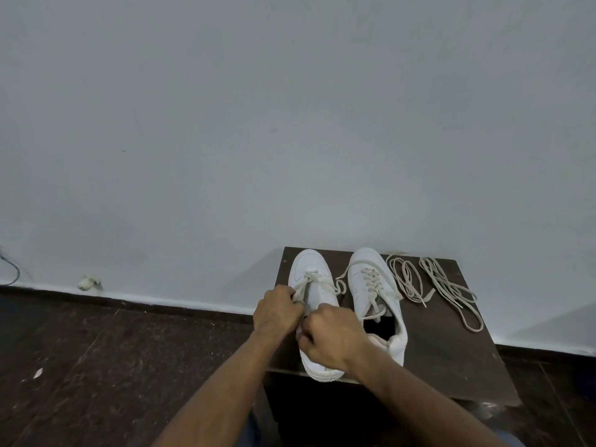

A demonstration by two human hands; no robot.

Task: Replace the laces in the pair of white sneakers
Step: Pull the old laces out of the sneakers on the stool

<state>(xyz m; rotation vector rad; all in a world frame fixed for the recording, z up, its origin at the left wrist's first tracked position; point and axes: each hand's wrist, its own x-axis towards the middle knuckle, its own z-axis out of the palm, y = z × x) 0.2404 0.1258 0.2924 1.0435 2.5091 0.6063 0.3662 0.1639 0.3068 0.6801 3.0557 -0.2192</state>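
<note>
Two white sneakers stand side by side on a small dark wooden table (451, 359), toes toward the wall. Both my hands are on the left sneaker (309, 272). My left hand (277, 312) grips a cream lace (304, 283) that runs up to the eyelets near the toe. My right hand (332, 337) is curled over the middle of the same shoe and hides what its fingers pinch. The right sneaker (377, 295) is laced loosely, its opening dark. Two loose cream laces lie coiled to the right, one (406, 279) nearer the shoes, the other (451, 288) farther out.
The table stands against a pale grey wall (290, 124). Dark floor (96, 366) spreads to the left, with a few white scraps on it. A small white object (87, 282) sits at the wall's base, and a cable (9, 269) hangs at the far left.
</note>
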